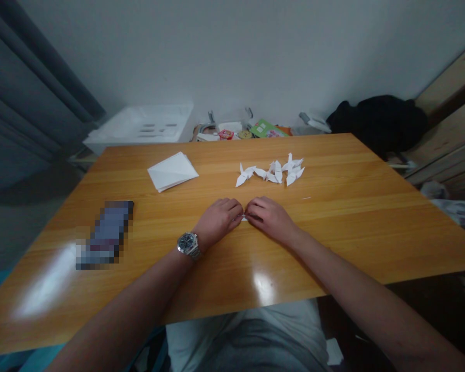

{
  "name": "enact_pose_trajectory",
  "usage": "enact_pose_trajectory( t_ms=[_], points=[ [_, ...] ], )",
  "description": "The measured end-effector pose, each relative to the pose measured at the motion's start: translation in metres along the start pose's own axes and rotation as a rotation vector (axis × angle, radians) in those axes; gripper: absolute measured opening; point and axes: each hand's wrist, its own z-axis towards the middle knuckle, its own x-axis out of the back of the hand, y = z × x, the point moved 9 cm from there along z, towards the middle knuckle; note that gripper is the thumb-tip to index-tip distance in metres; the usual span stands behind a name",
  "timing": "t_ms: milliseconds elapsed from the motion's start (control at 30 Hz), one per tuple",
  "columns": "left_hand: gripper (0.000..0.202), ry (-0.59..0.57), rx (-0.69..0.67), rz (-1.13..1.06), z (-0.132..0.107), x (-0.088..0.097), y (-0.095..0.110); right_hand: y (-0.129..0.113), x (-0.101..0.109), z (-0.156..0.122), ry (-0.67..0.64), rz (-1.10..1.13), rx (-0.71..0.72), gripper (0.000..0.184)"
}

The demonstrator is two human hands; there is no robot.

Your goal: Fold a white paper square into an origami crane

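Note:
Both hands meet near the middle of the wooden table (349,222). My left hand (220,217), with a metal watch (188,245) on its wrist, has its fingers closed at the left side of a small white piece of paper (244,218). From the other side my right hand (270,218) pinches the same paper. Most of the paper is hidden under the fingers. Just beyond the hands lie several folded white paper cranes (292,169) in a loose row. To their left rests a stack of white paper sheets (172,172).
A phone (108,232), blurred out, lies on the table's left side. A thin paper strip (306,198) is right of the hands. Behind the table stand a white plastic bin (139,124), a green packet (267,128) and a black cloth heap (375,121).

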Motion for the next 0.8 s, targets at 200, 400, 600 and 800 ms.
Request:
enact_pose_trajectory(
  t_ms=[200,400,600,800],
  points=[
    [0.025,-0.022,-0.024,0.041,-0.005,-0.001,0.004,-0.009,-0.001,-0.005,-0.045,-0.09,0.148,0.017],
    [0.028,-0.062,-0.034,-0.018,-0.014,0.0,0.008,-0.004,-0.005,-0.011,-0.087,-0.134,0.182,0.019],
    [0.039,-0.1,0.01,0.029,-0.02,-0.005,0.015,0.005,-0.004,-0.013,-0.088,-0.134,0.105,0.029],
    [0.049,-0.101,0.062,0.06,-0.021,-0.009,0.014,0.008,-0.005,-0.016,-0.157,-0.15,0.018,0.044]
  ],
)
